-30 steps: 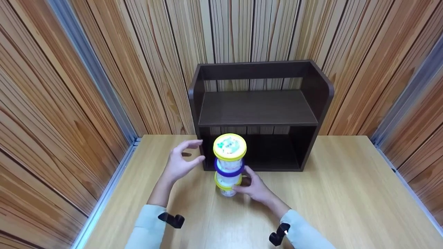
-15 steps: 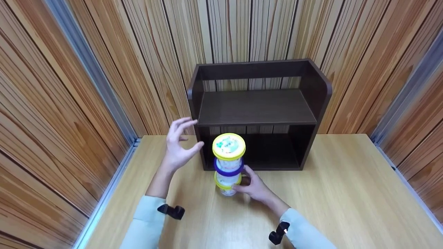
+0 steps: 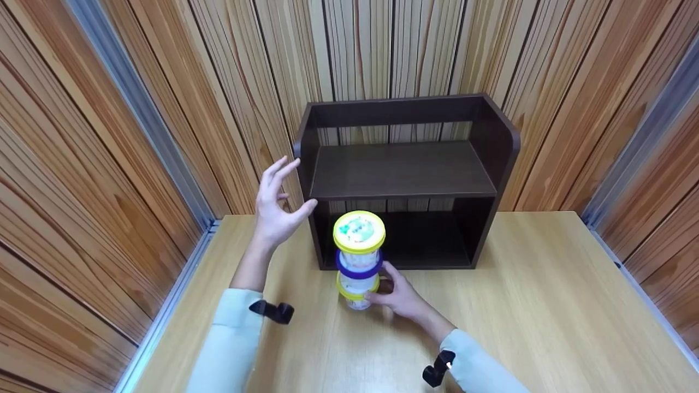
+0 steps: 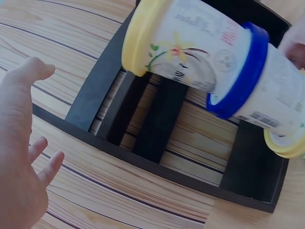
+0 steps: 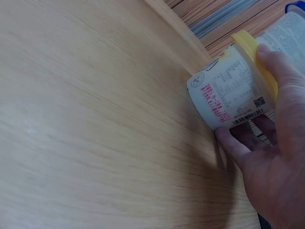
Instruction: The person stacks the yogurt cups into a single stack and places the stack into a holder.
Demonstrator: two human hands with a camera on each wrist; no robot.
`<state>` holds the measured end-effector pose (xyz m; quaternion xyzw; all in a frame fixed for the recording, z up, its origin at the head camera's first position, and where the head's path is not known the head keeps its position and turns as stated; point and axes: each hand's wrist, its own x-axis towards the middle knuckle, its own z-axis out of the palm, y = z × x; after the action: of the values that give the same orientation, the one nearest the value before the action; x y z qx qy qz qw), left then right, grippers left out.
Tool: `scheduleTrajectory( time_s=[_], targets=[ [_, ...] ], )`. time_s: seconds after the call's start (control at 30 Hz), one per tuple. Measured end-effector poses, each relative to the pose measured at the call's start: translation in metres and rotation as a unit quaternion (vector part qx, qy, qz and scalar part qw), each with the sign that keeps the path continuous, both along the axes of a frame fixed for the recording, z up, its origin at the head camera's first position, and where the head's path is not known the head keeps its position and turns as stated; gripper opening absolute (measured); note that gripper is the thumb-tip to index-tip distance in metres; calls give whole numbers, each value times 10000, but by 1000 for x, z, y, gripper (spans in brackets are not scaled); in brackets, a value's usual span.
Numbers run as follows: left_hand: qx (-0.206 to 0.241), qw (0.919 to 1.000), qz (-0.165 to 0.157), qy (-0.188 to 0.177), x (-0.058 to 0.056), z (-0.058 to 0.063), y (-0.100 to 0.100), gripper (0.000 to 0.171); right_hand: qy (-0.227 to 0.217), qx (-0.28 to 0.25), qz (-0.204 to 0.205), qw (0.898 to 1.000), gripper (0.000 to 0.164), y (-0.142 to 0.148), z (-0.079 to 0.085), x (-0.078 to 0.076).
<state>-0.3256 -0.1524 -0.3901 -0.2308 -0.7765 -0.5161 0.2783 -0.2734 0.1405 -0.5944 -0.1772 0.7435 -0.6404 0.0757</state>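
Observation:
Three white tubs stand stacked on the table. The top tub has a yellow lid, the middle tub a blue one, and the bottom tub a yellow one. In the left wrist view, a printed vanilla flower shows on the top tub's side. My right hand holds the bottom tub from the right; in the right wrist view its thumb lies at the yellow lid's rim and a finger reaches the tub's base. My left hand is raised left of the stack, fingers spread, with nothing in it.
Behind the stack stands a dark brown two-level shelf against the wood-panelled wall. Its left side panel is close to my left fingertips. The light wooden table runs to metal edges at both sides.
My left hand has moved up and away from the stack, toward the shelf's left side, its fingers spreading wider. The right hand and the tubs have stayed in place.

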Motion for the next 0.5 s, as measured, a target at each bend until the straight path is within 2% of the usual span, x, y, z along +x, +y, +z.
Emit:
scheduleTrajectory(
  time_s=[0.2, 0.5],
  targets=[
    [58, 9993, -223, -284, -7, 12, 1, 81, -24, -71, -5, 10000, 80, 0, -1, 0],
    [403, 9956, -465, -708, -22, 30, 5, 86, -50, -112, 18, 9999, 82, 0, -2, -1]
  ],
)
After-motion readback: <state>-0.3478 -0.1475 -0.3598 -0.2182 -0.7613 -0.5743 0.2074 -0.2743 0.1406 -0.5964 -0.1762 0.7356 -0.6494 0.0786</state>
